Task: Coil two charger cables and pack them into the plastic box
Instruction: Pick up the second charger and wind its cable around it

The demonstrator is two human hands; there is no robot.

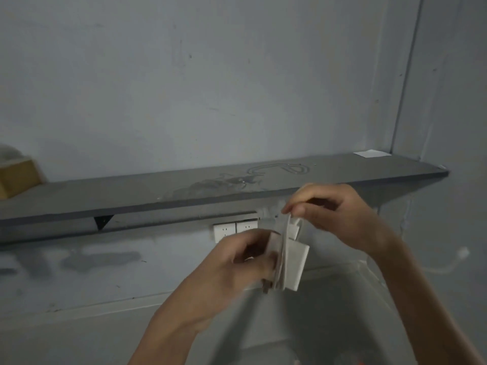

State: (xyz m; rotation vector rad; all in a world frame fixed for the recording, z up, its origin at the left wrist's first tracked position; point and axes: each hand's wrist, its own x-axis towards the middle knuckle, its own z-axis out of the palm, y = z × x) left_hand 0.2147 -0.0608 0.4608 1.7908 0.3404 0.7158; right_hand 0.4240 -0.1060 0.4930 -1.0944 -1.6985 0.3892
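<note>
My left hand (pixel 245 262) grips a white charger block (pixel 296 264) with its prongs pointing down. Several turns of white cable (pixel 283 255) run over the block's face. My right hand (pixel 329 212) pinches the upper end of that cable just above the block. Both hands hover over a translucent plastic box (pixel 342 312) that fills the lower right. Another white cable with a plug end (pixel 462 252) hangs at the right, beyond my right forearm.
A long grey shelf (pixel 184 193) crosses the wall, with a thin cable loop (pixel 279 168) and a white paper slip (pixel 371 153) on it. A cardboard box (pixel 15 177) sits at its left end. White wall sockets (pixel 234 229) sit below the shelf.
</note>
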